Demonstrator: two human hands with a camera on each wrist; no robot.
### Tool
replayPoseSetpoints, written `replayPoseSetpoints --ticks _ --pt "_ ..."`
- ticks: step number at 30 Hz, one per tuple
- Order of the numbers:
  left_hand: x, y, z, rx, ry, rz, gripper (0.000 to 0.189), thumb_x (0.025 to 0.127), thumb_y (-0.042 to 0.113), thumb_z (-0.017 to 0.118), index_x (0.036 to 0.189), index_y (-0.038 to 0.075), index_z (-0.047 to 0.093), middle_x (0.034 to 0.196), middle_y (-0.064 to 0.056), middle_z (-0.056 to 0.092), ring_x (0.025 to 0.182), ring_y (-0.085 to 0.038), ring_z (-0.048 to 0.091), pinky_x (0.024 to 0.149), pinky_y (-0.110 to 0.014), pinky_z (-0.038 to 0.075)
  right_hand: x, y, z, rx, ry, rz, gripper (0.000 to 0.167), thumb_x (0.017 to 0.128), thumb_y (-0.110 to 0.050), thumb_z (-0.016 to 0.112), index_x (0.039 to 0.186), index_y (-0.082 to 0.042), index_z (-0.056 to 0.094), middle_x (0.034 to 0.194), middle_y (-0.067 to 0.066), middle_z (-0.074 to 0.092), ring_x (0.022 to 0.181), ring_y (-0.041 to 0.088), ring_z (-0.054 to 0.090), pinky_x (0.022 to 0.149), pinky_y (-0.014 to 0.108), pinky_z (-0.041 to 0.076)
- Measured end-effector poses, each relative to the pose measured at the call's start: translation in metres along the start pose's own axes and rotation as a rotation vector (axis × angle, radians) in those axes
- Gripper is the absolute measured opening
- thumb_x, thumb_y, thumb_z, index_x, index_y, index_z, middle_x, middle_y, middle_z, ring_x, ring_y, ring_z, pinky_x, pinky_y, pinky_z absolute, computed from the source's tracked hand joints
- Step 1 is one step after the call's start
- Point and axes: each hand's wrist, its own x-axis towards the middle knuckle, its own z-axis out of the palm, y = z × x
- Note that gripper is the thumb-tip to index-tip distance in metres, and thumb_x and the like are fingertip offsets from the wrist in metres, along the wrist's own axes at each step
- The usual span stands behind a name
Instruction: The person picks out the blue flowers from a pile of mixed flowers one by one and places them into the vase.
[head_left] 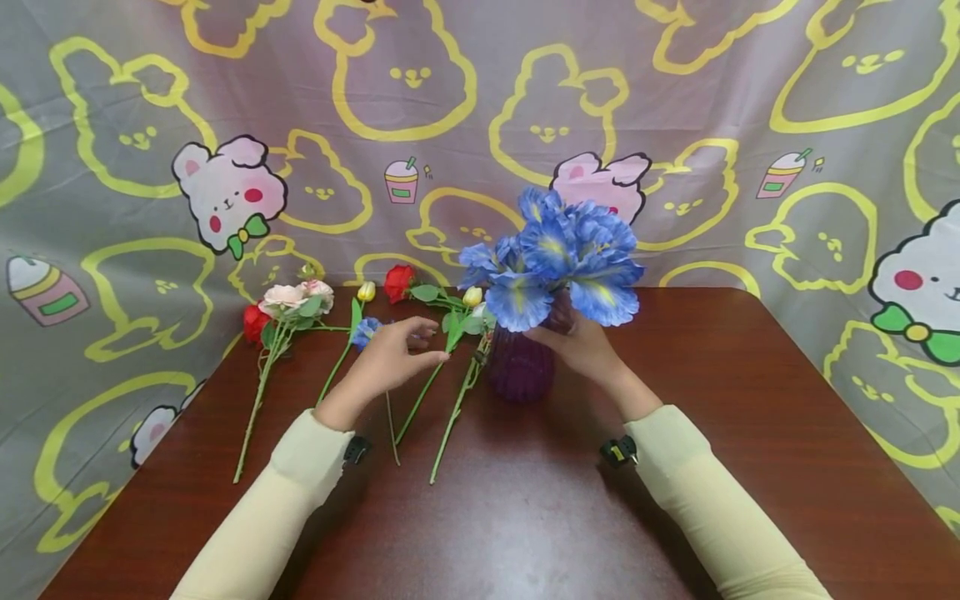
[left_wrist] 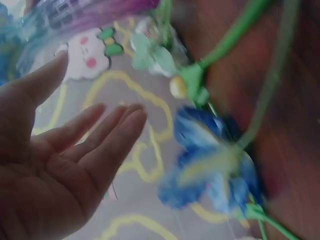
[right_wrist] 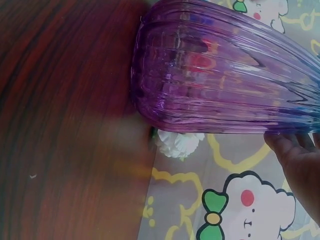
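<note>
A ribbed purple glass vase (head_left: 519,371) stands upright on the table, with large blue irises (head_left: 558,250) spreading above its mouth. My right hand (head_left: 588,352) holds the vase near its neck, thumb toward me; some of its fingers are hidden by glass and petals. In the right wrist view, its fingers (right_wrist: 295,155) lie against the narrow upper part of the vase. My left hand (head_left: 390,354) hovers over the loose flowers, fingers loosely bent and holding nothing. Close to it in the left wrist view are a loose blue iris (left_wrist: 215,165) and a yellow tulip bud (left_wrist: 178,87).
Loose stems lie left of the vase: a pale pink rose spray (head_left: 288,298), red roses (head_left: 399,282), yellow tulips (head_left: 366,292) and a white flower (right_wrist: 180,144). Behind the brown table (head_left: 540,500) hangs a curtain (head_left: 465,83) printed with cartoon bunnies.
</note>
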Motion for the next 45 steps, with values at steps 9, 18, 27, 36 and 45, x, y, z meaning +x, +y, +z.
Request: replayPoseSetpoints --ticks 9,18,27,36,45 --pt "-0.020 -0.041 -0.017 0.180 -0.169 -0.274 0.040 0.087 0.032 0.074 0.098 -0.006 0.066 0.081 -0.012 0.067 0.070 -0.023 0.065 0.063 -0.037 0.053 -0.002 -0.002 -0.001 -0.046 0.008 0.077 0.087 0.086 -0.029 0.076 0.152 -0.003 0.026 0.148 0.020 0.039 0.135 0.031 0.039 0.108 0.045 0.036" --pt "-0.025 -0.058 -0.012 0.228 -0.252 -0.394 0.041 0.085 0.030 0.076 0.064 -0.002 0.062 0.058 -0.011 0.061 0.048 -0.020 0.062 0.051 -0.034 0.054 0.001 -0.001 0.002 0.011 0.011 -0.028 0.075 0.086 -0.018 0.076 0.147 -0.003 0.036 0.145 0.017 0.044 0.133 0.028 0.043 0.106 0.043 0.038" --pt "-0.020 -0.058 -0.008 0.299 -0.288 -0.434 0.034 0.081 0.028 0.080 0.070 0.001 0.062 0.058 -0.009 0.062 0.048 -0.018 0.063 0.050 -0.031 0.054 0.004 0.002 0.003 0.091 -0.004 -0.139 0.073 0.086 0.001 0.071 0.148 -0.002 0.032 0.148 0.015 0.041 0.134 0.029 0.040 0.107 0.045 0.036" --pt "-0.021 -0.061 -0.003 0.286 -0.262 -0.428 0.028 0.080 0.020 0.080 0.071 0.001 0.061 0.056 -0.008 0.061 0.046 -0.016 0.062 0.048 -0.030 0.055 -0.003 -0.013 0.002 0.054 0.003 -0.082 0.063 0.087 -0.004 0.072 0.141 0.003 0.040 0.138 0.021 0.050 0.130 0.030 0.046 0.105 0.043 0.039" --pt "-0.021 -0.060 -0.001 0.198 -0.262 -0.445 0.021 0.082 0.010 0.077 0.068 -0.001 0.064 0.055 -0.010 0.063 0.048 -0.018 0.063 0.048 -0.030 0.055 0.000 -0.003 0.001 0.039 0.005 -0.025 0.075 0.087 -0.014 0.075 0.148 -0.001 0.034 0.146 0.018 0.042 0.134 0.029 0.040 0.108 0.044 0.036"
